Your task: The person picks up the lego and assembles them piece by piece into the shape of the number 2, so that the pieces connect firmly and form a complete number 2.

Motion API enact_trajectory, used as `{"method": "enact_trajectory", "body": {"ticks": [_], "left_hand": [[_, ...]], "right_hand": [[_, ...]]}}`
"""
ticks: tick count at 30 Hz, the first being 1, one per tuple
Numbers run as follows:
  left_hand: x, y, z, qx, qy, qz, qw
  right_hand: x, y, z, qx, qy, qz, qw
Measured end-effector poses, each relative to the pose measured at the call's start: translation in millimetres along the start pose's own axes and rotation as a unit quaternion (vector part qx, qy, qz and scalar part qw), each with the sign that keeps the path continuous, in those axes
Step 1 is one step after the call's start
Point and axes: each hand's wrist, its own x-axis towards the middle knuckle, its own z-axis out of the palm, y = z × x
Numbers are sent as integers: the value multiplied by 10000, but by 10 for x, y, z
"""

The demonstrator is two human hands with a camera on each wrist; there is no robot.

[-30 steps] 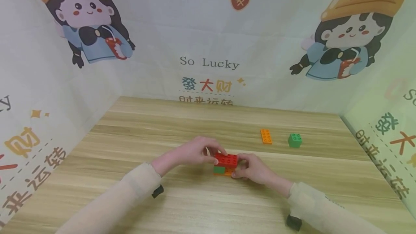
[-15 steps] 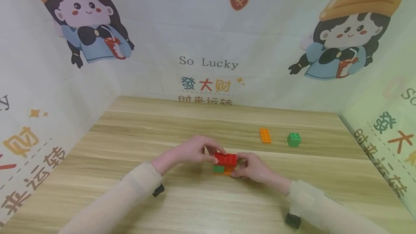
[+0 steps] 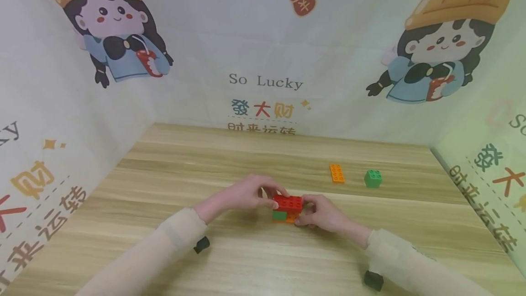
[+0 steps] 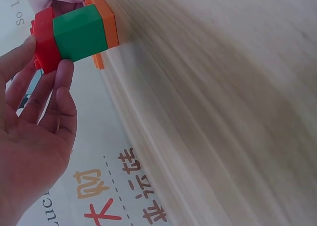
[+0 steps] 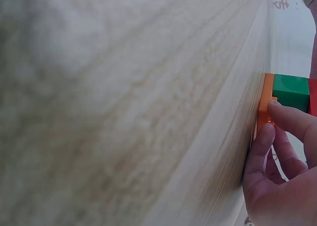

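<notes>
- We judge the step in hand to be seating the red brick on the green brick, itself standing on one end of the orange plate.
- We find this little stack on the table, between the two hands, studs up.
- Our left hand pinches the red brick by its left end, thumb on one side and fingers on the other.
- Our right hand has its fingertips clamped on the orange plate's free end, seemingly to steady it.
- From the left wrist, we see no clear gap between red and green; whether the studs are fully locked, we cannot tell.
- The red brick's right end juts over the plate's bare studs, with space beneath it.
- So we think the next move calls for a straight push down above the green brick; pressing the overhang could tip red loose.
- Farther back lie the far plate and the far cube, apart from each other and untouched.
</notes>
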Motion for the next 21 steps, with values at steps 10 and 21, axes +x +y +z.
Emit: {"method": "enact_trajectory", "body": {"ticks": [10, 21], "left_hand": [[23, 48, 52, -61, 180, -83, 9998], [25, 50, 115, -318, 406, 32, 9987]], "right_hand": [[-23, 40, -47, 112, -70, -164, 9998], [-43, 64, -68, 205, -25, -188, 9996]]}}
